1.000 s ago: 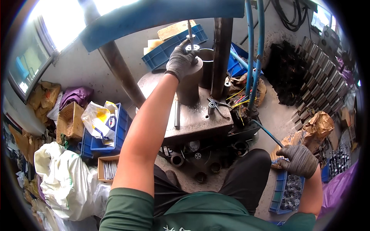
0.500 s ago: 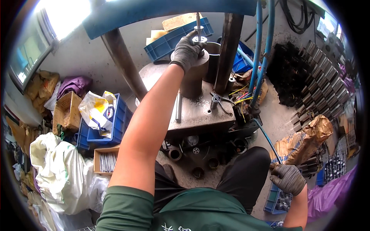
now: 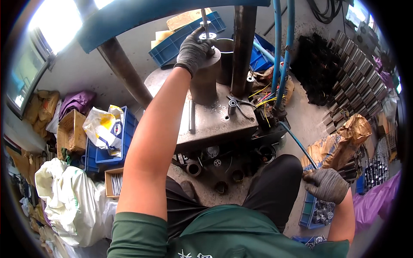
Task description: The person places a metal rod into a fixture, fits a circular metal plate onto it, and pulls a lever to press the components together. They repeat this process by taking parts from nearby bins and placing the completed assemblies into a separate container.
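My left hand (image 3: 192, 50), in a grey knitted glove, reaches far forward with its fingers closed round a flanged metal part (image 3: 208, 36). This part stands upright on top of a thick steel cylinder (image 3: 204, 84), under a thin vertical rod (image 3: 204, 16). The palm hides some of the part's lower end. The cylinder rests on the heavy steel table (image 3: 202, 133) of a press. At the lower right, my gloved right hand (image 3: 328, 185) is wrapped round the end of a blue lever (image 3: 296, 142).
A blue press beam (image 3: 172, 15) crosses overhead between steel columns (image 3: 124, 69). A loose bar (image 3: 192, 116) and a small handled tool (image 3: 232, 105) lie on the press table. Blue crates (image 3: 127, 137) and a white sack (image 3: 64, 202) stand left; metal sleeves (image 3: 357, 73) are stacked right.
The whole view has shifted, so the press appears further left and slightly higher. Both hands keep their holds, left on the flanged part, right on the lever.
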`<move>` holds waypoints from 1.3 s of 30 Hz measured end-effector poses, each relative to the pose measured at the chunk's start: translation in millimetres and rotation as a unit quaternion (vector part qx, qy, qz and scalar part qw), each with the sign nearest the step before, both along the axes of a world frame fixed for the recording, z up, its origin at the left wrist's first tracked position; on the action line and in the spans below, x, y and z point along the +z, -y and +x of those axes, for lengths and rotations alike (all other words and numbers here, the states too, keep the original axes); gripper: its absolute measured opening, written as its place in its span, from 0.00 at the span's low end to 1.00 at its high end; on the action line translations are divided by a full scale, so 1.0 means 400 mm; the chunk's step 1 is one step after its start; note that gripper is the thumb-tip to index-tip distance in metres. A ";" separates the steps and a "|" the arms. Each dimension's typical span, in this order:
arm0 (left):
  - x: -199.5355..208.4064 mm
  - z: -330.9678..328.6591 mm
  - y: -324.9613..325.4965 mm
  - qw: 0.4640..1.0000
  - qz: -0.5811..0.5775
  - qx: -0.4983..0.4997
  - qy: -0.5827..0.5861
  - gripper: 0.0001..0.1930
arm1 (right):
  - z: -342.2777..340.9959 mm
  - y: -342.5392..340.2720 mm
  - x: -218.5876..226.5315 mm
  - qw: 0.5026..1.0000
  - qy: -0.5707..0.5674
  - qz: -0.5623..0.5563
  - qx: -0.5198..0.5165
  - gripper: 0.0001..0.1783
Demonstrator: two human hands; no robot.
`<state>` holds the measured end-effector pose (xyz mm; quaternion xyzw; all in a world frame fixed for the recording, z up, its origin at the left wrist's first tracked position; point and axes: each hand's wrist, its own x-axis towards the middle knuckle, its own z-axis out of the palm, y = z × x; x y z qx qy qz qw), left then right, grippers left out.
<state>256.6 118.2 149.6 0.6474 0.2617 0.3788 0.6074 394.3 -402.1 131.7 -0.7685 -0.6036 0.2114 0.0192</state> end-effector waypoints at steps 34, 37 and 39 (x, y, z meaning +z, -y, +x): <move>-0.022 0.032 -0.056 0.986 0.140 0.011 -0.092 0.24 | 0.192 -0.288 0.127 0.797 0.143 0.587 -0.009 0.14; -0.061 0.020 -0.082 0.987 0.159 -0.003 -0.007 0.20 | 0.250 -0.376 0.166 0.814 0.090 0.572 -0.043 0.14; -0.050 0.024 -0.079 0.997 0.065 -0.032 0.040 0.19 | 0.265 -0.395 0.179 0.827 0.097 0.551 -0.054 0.15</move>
